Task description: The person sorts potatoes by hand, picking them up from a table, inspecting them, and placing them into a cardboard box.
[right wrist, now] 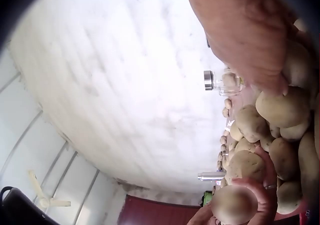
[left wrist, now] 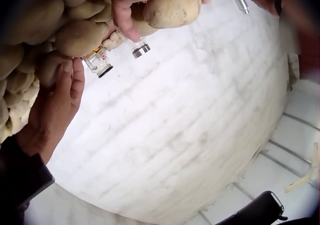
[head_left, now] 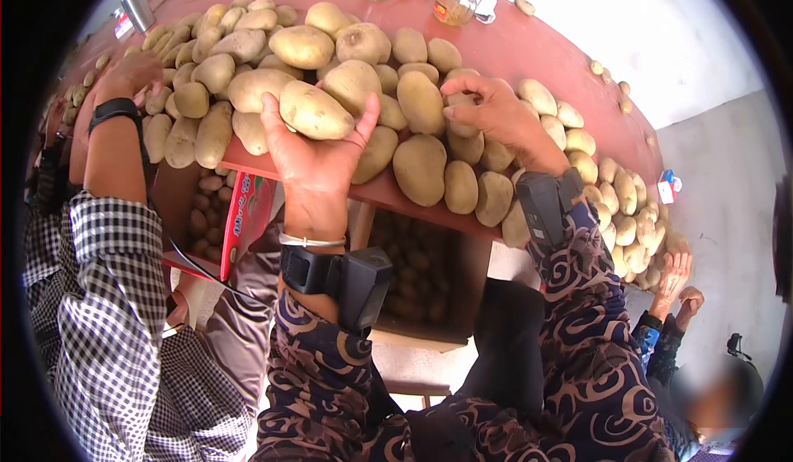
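Observation:
My left hand (head_left: 314,169) is palm up and cradles a large pale-yellow potato (head_left: 316,111) between thumb and fingers, above the front edge of the potato pile (head_left: 419,169). The left wrist view shows this same held potato (left wrist: 172,10) from the side, against the wall. Over the pile to the right is my right hand (head_left: 505,122), its thumb and index finger bent and apart. Close to those fingertips lies an oval potato (head_left: 420,103). In the right wrist view the fingertips are right at a potato (right wrist: 282,107) and partly hidden.
Potatoes cover the near side of a red table (head_left: 487,45). A glass jar (head_left: 456,4) and a metal flask (head_left: 137,8) stand farther back. Boxes of potatoes, one cardboard box (head_left: 462,280) among them, sit below the table edge. Other people work on both sides, with a checked sleeve (head_left: 116,272) at left.

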Tool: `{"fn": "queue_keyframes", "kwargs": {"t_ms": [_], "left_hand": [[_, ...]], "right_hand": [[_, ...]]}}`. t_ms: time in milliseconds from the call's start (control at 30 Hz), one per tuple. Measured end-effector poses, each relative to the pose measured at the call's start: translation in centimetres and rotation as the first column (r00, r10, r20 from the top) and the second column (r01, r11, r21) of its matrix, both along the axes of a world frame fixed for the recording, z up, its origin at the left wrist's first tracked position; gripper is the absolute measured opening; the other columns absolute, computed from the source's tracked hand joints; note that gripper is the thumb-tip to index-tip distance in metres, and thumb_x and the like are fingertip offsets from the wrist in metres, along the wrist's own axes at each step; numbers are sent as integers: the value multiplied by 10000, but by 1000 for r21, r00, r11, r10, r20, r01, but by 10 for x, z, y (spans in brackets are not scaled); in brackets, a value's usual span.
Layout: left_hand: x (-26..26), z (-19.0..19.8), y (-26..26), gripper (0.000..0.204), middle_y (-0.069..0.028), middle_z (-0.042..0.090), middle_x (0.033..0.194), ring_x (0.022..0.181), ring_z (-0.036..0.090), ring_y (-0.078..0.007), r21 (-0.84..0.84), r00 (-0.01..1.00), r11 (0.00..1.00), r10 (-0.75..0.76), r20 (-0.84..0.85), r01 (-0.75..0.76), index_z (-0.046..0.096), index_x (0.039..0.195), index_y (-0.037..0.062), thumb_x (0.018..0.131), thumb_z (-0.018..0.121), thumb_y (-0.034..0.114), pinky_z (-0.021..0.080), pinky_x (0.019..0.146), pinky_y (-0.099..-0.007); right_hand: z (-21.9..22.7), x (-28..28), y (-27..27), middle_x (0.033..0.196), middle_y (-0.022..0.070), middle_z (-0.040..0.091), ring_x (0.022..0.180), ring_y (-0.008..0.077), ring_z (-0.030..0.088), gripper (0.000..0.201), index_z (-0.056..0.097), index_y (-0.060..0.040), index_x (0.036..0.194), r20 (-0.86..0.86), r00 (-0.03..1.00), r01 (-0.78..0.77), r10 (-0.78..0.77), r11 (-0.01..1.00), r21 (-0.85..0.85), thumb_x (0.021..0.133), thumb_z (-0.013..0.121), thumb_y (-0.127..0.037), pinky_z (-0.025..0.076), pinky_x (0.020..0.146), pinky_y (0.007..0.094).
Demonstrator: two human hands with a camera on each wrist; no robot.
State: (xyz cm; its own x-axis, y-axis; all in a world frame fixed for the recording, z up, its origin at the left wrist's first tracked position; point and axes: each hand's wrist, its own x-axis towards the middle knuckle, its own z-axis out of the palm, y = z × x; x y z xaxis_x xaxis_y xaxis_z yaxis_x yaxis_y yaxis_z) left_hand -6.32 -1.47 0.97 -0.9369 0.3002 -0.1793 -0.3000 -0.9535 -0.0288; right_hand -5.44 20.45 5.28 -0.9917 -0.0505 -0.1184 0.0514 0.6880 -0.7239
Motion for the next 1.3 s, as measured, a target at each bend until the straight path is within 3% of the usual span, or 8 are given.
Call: {"fn": "queue_keyframes", "kwargs": {"t_ms": [167,433,633,767,867,967,1133,1300], "left_hand": [[7,1,0,602,-139,350,1289,1169,335,-342,-79,999,996,38,6,-37,366,1237,78,818,399,508,347,910,-542],[-1,-9,-8,602,-127,324,1312,1203,310,-324,-92,996,995,23,-90,-31,322,1264,94,827,396,501,320,927,-557],[-3,-11,-11,607,-131,316,1319,1206,310,-325,-152,994,988,-33,-109,16,317,1273,90,833,370,506,327,927,-548],[-9,-18,-15,629,-143,306,1322,1206,302,-348,-193,980,981,-71,-184,34,310,1280,85,830,358,522,339,922,-542],[-10,-21,-20,634,-146,307,1322,1203,298,-366,-50,925,972,-234,-301,229,312,1281,85,828,353,526,363,904,-535],[7,1,-7,601,-139,335,1301,1176,336,-357,-256,988,966,-72,-140,35,338,1264,95,826,378,505,392,878,-526],[14,9,-6,554,-116,390,1258,1155,372,-328,-304,992,950,-103,-79,74,360,1237,103,837,402,485,380,874,-540],[9,9,-7,469,-94,488,1142,1068,457,-291,-251,962,941,-255,-93,225,441,1158,105,823,487,430,432,830,-495]], "right_hand": [[3,30,6,955,-38,542,888,61,484,287,569,-44,1029,-122,983,-153,138,980,-126,744,536,-44,397,793,208],[11,105,-18,964,9,551,907,94,499,280,559,-52,1021,190,938,-241,290,940,-243,744,534,-28,411,804,246],[-30,128,-32,858,128,578,796,250,561,215,547,-25,951,111,868,-478,484,875,-77,739,544,-59,446,735,312],[-21,123,-37,871,43,570,796,143,542,216,546,-28,987,143,880,-456,452,890,-7,776,577,-67,446,699,240],[-13,110,-35,729,18,552,638,63,495,176,563,-27,918,4,991,-132,135,974,-182,792,596,-145,418,571,218],[-2,92,-46,746,17,558,626,75,499,183,565,-20,910,-168,986,-51,2,957,-284,787,600,-151,421,567,225],[2,54,-64,851,111,598,724,129,575,408,510,29,1040,-298,949,17,-104,959,-282,784,609,-272,453,602,246],[-11,24,-78,922,74,574,768,105,565,414,470,-5,1128,-275,959,1,-63,975,-220,813,582,-248,447,561,225]]}}
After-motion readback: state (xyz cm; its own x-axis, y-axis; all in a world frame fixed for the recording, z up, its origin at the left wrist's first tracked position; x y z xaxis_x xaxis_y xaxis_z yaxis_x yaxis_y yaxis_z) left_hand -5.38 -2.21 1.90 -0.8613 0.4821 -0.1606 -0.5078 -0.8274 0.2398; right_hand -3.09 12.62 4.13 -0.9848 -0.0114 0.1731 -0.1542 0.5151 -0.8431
